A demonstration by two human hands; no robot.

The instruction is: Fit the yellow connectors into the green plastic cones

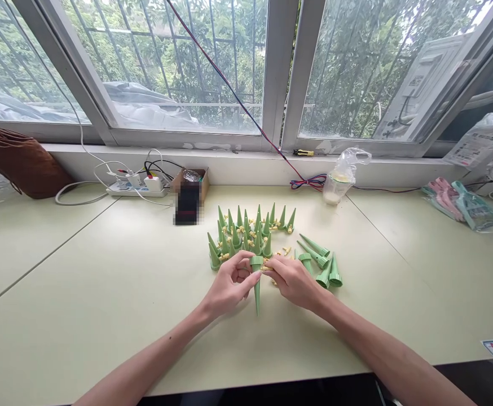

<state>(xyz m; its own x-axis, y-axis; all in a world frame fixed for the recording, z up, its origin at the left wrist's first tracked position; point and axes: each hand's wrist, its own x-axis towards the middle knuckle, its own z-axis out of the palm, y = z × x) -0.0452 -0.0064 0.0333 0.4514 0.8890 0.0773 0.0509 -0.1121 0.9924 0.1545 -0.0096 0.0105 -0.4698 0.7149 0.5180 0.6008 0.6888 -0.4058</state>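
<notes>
My left hand grips a green plastic watering spike below its ribbed cap, with the point facing down. Close against the spike's side, my right hand pinches a small yellow valve; whether it sits in the spike is hard to see. Just beyond my hands, several finished-looking green spikes stand point up on their caps, with yellow valves on them. Right of my right hand lie several loose green spikes, and a few loose yellow valves are partly hidden behind that hand.
On the pale table, a small cardboard box and a power strip with cables stand toward the window. A plastic cup in a bag is at the back right, with wrapped pink and teal items farther right. A brown bag lies left.
</notes>
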